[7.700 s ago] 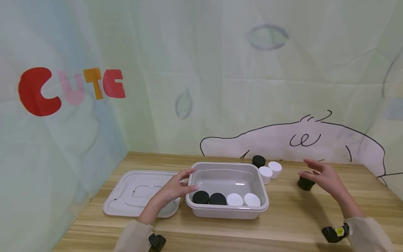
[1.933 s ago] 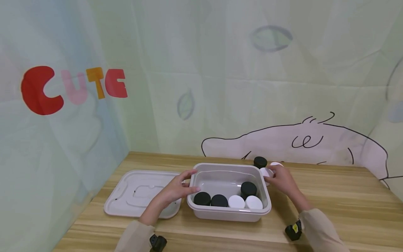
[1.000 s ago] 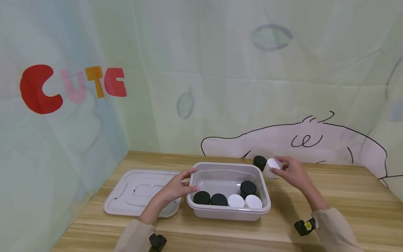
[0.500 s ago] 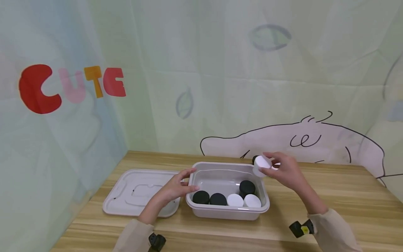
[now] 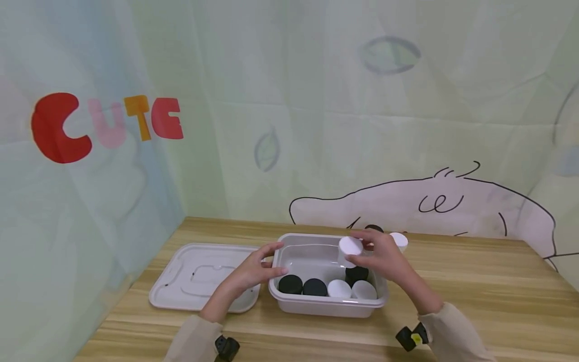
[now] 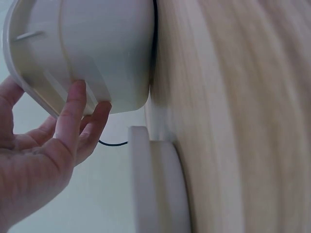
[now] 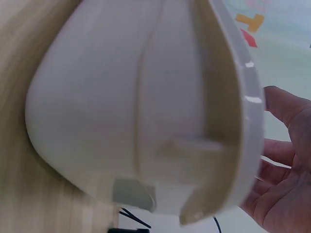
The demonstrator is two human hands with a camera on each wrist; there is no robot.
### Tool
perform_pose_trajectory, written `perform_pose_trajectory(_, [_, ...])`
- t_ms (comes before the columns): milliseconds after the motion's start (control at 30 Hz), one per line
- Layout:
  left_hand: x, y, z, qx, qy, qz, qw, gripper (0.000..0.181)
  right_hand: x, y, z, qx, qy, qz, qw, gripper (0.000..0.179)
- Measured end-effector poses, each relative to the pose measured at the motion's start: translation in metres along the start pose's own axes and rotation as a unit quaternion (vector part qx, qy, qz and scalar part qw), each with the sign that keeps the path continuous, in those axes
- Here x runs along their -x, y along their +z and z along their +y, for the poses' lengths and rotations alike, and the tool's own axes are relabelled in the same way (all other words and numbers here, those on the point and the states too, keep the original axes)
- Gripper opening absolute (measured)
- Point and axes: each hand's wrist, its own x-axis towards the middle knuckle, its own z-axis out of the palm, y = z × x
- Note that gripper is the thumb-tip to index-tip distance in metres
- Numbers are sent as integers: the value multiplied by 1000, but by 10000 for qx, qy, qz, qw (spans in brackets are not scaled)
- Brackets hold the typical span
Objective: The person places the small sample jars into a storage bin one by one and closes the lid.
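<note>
My left hand [image 5: 253, 269] grips the left rim of the pale rectangular plastic box [image 5: 325, 307]. In the left wrist view, fingers [image 6: 74, 109] touch the box's outer wall. Over the box's interior, my right hand [image 5: 386, 257] pinches a small white round jar [image 5: 350, 246] between thumb and fingers. Along the box's near side sit two black round jars [image 5: 290, 284] and two white round jars [image 5: 339, 289]. Behind the white pair stands another black jar [image 5: 357, 274], partly hidden by the right hand. The box wall hides the held jar in the right wrist view.
Left of the box, a pale flat lid [image 5: 203, 276] lies on the wooden table [image 5: 488, 286]. Behind the box's right corner stand a black jar [image 5: 374, 228] and a white jar [image 5: 400, 240], partly covered by the right hand. A printed cloth [image 5: 316, 125] hangs behind the table.
Since the earliest frame, a black jar from the table's right side has come to be inside the box. My right hand then picked up a white jar and carried it left over the box.
</note>
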Motion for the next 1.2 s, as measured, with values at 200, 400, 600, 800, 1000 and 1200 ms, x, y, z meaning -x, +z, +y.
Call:
perform_pose_trajectory(200, [0, 1, 1, -75, -33, 91, 9999, 64, -4, 16, 0, -218, 53, -134, 9997, 43])
perform_pose_trajectory(400, [0, 0, 1, -67, 29, 34, 10000, 64, -8, 30, 2, -218, -9, -437, 9988, 38])
perform_pose_trajectory(600, [2, -1, 1, -60, 98, -38, 9999, 66, -13, 36, 5, 246, -562, -835, 9946, 30])
perform_pose_trajectory(800, [1, 1, 1, -86, -14, 78, 9999, 65, -14, 38, 7, 526, -728, -1028, 9906, 32])
perform_pose_trajectory(1000, [0, 1, 0, -51, 0, 74, 10000, 65, -14, 42, 9, 474, -600, -1240, 9893, 30])
perform_pose_trajectory(1200, [0, 1, 1, -5, 15, 65, 10000, 65, -14, 42, 9, 571, -509, -1335, 9881, 27])
